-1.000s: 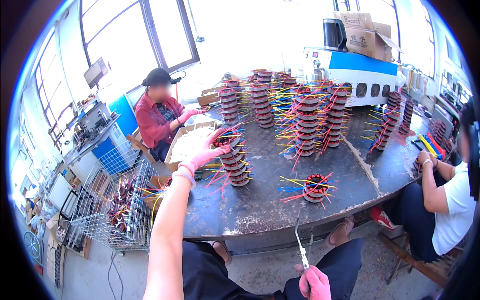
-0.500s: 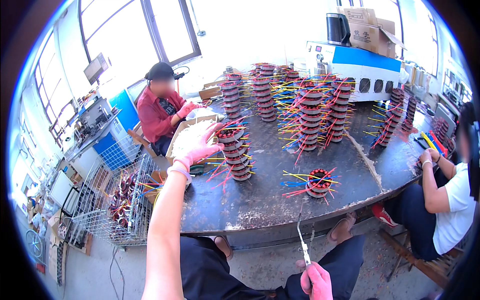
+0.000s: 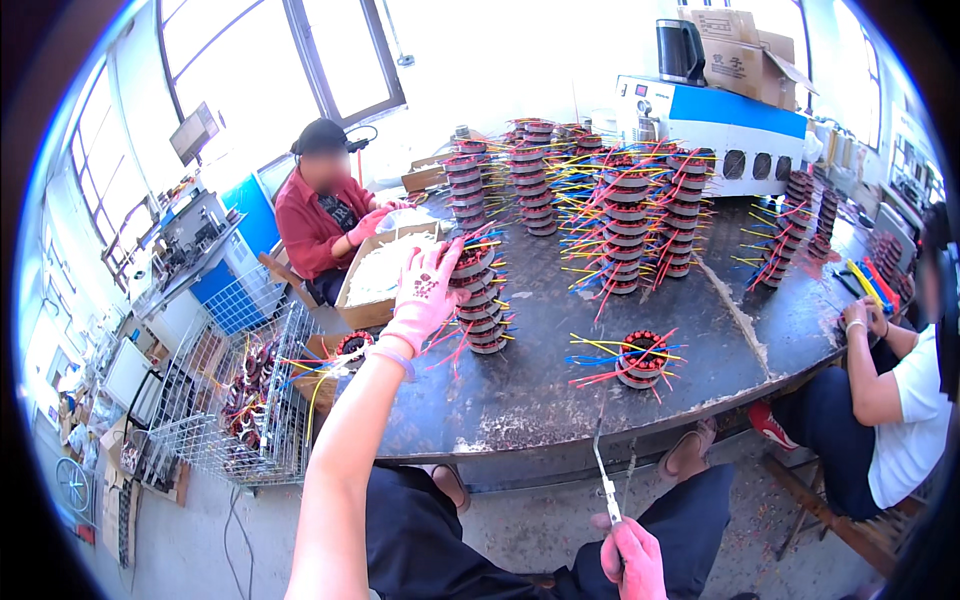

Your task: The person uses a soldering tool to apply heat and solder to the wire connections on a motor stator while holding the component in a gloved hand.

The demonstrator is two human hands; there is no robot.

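My left hand (image 3: 428, 290), in a pink glove, closes its fingers on the left side of the top wound motor stator (image 3: 472, 262) of a stack. Red, yellow and blue wires stick out of that stack (image 3: 484, 325) all round. A single stator (image 3: 641, 360) with loose wires sits near the table's front edge. Below that edge, my right hand (image 3: 634, 562), also gloved in pink, grips a thin bent metal rod tool (image 3: 606, 484) by its white handle. The rod points up toward the single stator.
More stator stacks (image 3: 625, 235) stand across the dark table (image 3: 560, 410). A box of white pieces (image 3: 385, 275) lies beyond my left hand, near a co-worker in red (image 3: 320, 220). Another person (image 3: 895, 400) sits at right. A wire basket (image 3: 235, 430) with stators is at left.
My left hand has moved slightly right and down, and its spread fingers have closed on the stack's top stator. The right hand keeps its hold on the rod tool, nearly still.
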